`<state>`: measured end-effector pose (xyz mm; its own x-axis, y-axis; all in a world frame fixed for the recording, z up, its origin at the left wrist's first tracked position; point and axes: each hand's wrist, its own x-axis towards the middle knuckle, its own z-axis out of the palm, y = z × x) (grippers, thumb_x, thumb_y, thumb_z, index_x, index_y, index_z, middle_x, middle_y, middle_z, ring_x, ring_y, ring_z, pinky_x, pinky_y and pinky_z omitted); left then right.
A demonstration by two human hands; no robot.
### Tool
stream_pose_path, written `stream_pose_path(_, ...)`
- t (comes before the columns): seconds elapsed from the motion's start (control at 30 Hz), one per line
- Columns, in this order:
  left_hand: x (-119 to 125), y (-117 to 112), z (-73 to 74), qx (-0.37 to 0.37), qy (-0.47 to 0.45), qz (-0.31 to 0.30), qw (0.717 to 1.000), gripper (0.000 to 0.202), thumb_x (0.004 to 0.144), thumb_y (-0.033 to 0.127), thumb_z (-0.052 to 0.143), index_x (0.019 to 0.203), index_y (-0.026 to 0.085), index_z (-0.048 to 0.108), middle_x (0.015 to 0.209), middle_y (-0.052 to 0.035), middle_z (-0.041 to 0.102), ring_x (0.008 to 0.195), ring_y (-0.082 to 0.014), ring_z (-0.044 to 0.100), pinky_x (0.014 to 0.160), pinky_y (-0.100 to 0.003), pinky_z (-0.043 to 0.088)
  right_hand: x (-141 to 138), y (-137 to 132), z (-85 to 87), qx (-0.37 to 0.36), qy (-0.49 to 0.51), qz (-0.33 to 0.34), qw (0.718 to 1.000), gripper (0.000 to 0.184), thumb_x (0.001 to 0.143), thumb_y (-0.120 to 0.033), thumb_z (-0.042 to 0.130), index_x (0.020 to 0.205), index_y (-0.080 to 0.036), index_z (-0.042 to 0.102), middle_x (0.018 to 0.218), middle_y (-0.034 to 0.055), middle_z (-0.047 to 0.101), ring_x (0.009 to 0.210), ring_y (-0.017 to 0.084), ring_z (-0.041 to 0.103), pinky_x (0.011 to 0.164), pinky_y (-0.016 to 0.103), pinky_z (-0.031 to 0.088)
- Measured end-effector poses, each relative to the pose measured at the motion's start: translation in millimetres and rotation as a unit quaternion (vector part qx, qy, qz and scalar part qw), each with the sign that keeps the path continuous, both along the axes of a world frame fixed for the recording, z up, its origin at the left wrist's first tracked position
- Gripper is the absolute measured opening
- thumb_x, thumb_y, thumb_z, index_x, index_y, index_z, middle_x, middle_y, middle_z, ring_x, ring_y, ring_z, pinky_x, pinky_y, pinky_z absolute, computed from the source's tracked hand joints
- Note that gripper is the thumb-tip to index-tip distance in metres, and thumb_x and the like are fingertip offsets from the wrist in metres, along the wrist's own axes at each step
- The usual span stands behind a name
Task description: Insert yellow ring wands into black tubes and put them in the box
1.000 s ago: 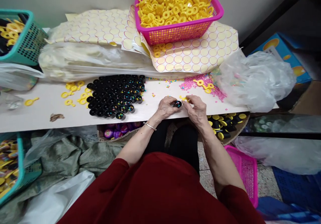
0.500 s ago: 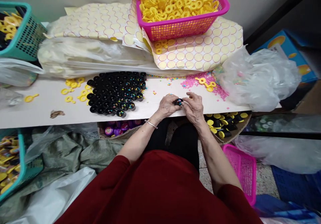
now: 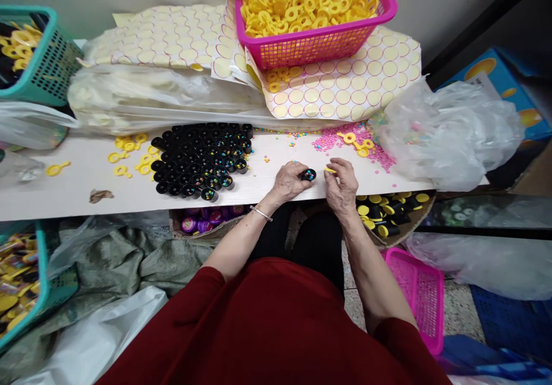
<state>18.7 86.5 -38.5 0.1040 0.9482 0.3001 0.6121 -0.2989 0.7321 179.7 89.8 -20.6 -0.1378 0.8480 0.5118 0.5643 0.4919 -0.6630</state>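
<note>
My left hand [image 3: 290, 181] pinches a small black cup [image 3: 309, 175] upright at the front of the white table, with colored beads showing inside it. Just to the right, my right hand [image 3: 342, 186] holds a small yellow piece [image 3: 330, 170] between thumb and fingers, apart from the cup; its full shape is hidden by the fingers. Left of my hands stands a dense group of black cups [image 3: 194, 160], several with colored beads in them. Pink beads [image 3: 334, 138] lie scattered behind my right hand, with a few yellow ring-ended pieces [image 3: 363, 144] among them.
A pink basket [image 3: 310, 45] of yellow ring pieces stands at the back on sticker sheets [image 3: 345, 94]. Clear plastic bags [image 3: 457, 132] bulge at the right. Below the table edge sits a box of yellow-capped black cups [image 3: 383, 215]. A teal basket [image 3: 56, 63] is at the far left.
My right hand has drawn away from the black cup to the right, and the yellow piece in its fingers shows more clearly. My left hand keeps the cup in nearly the same place.
</note>
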Motion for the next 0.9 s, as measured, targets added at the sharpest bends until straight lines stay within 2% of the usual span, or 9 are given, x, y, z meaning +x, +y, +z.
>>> stream_pose_path(0.13,-0.5,0.2,-3.0,-0.005,-0.023,0.009,1.0,0.017,0.062,0.022,0.073,0.077,0.019,0.066,0.071,0.0006,0.063,0.073,-0.0158,0.055,0.071,-0.029,0.044,17.2,15.2,-9.6,-0.034,-0.021,-0.124,0.992,0.017,0.081,-0.027,0.046,0.09,-0.02,0.059,0.105,0.0107,0.057,0.096,0.023,0.053,0.075,0.038,0.047)
stream_pose_path(0.2,-0.7,0.5,-3.5,-0.008,-0.027,0.013,1.0,0.018,0.061,0.021,0.073,0.078,0.019,0.067,0.072,0.0002,0.063,0.074,-0.0162,0.055,0.071,-0.03,0.044,26.3,27.6,-12.5,-0.054,-0.056,-0.193,0.978,0.016,0.077,-0.025,0.046,0.084,-0.02,0.06,0.098,0.01,0.058,0.093,0.024,0.051,0.078,0.04,0.044)
stream_pose_path(0.27,-0.9,0.9,-3.5,-0.012,-0.025,0.015,1.0,0.021,0.06,0.02,0.073,0.08,0.018,0.067,0.075,-0.0008,0.065,0.075,-0.0166,0.055,0.072,-0.03,0.045,33.0,40.4,-12.9,-0.078,-0.095,-0.231,0.965,0.016,0.074,-0.023,0.046,0.077,-0.019,0.062,0.09,0.0093,0.058,0.09,0.024,0.05,0.08,0.04,0.042)
stream_pose_path(0.37,-0.8,1.4,-2.9,-0.013,-0.018,0.011,1.0,0.023,0.06,0.021,0.073,0.082,0.017,0.067,0.077,-0.0016,0.066,0.076,-0.0169,0.056,0.073,-0.031,0.045,35.1,55.9,-10.1,-0.115,-0.142,-0.205,0.962,0.019,0.075,-0.024,0.047,0.072,-0.02,0.065,0.083,0.008,0.059,0.086,0.023,0.049,0.079,0.038,0.041)
stream_pose_path(0.57,-0.7,1.2,-2.5,-0.015,-0.017,0.016,1.0,0.022,0.062,0.024,0.072,0.083,0.019,0.067,0.078,-0.0012,0.066,0.077,-0.0166,0.056,0.074,-0.03,0.045,22.4,68.7,-3.0,-0.153,-0.218,-0.143,0.953,0.024,0.077,-0.03,0.049,0.075,-0.019,0.071,0.084,0.008,0.062,0.085,0.023,0.051,0.072,0.035,0.041)
stream_pose_path(0.77,-0.7,0.5,-3.7,-0.005,-0.013,0.017,1.0,0.024,0.062,0.025,0.072,0.085,0.018,0.068,0.078,-0.0015,0.066,0.078,-0.0167,0.057,0.075,-0.03,0.045,15.7,70.7,7.6,-0.108,-0.319,-0.082,0.938,0.023,0.079,-0.023,0.047,0.075,-0.017,0.068,0.086,0.0131,0.062,0.084,0.026,0.051,0.068,0.036,0.038)
stream_pose_path(0.9,-0.3,0.6,-2.7,-0.006,-0.006,0.016,1.0,0.022,0.063,0.026,0.071,0.083,0.018,0.067,0.077,-0.0014,0.065,0.077,-0.0162,0.056,0.074,-0.03,0.045,10.5,65.0,12.0,-0.069,-0.391,-0.053,0.916,0.027,0.083,-0.018,0.04,0.076,-0.015,0.067,0.086,0.0149,0.061,0.083,0.026,0.05,0.069,0.038,0.036)
